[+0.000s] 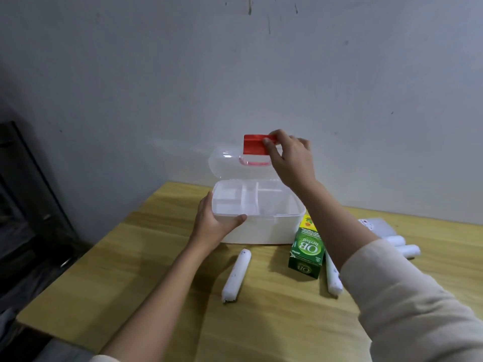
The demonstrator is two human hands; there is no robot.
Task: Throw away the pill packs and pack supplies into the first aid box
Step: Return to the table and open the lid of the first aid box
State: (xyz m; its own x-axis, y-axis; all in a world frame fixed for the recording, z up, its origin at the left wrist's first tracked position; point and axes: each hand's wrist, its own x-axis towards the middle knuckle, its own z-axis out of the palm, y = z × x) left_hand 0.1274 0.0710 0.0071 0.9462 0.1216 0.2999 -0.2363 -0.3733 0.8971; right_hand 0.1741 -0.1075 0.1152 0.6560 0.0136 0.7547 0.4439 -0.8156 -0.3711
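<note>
If the right hand (290,158), pinching the red latch (257,145), releases the lid (240,163), it may drop (the left hand (213,220) only clasps the first aid box (261,226)).

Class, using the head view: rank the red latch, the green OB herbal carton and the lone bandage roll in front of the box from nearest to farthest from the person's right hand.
1. Red latch: pinched by the right hand, atop the raised lid.
2. Green OB herbal carton: standing right of the box front.
3. Lone bandage roll: lying on the table, nearer the person, leftward.
</note>
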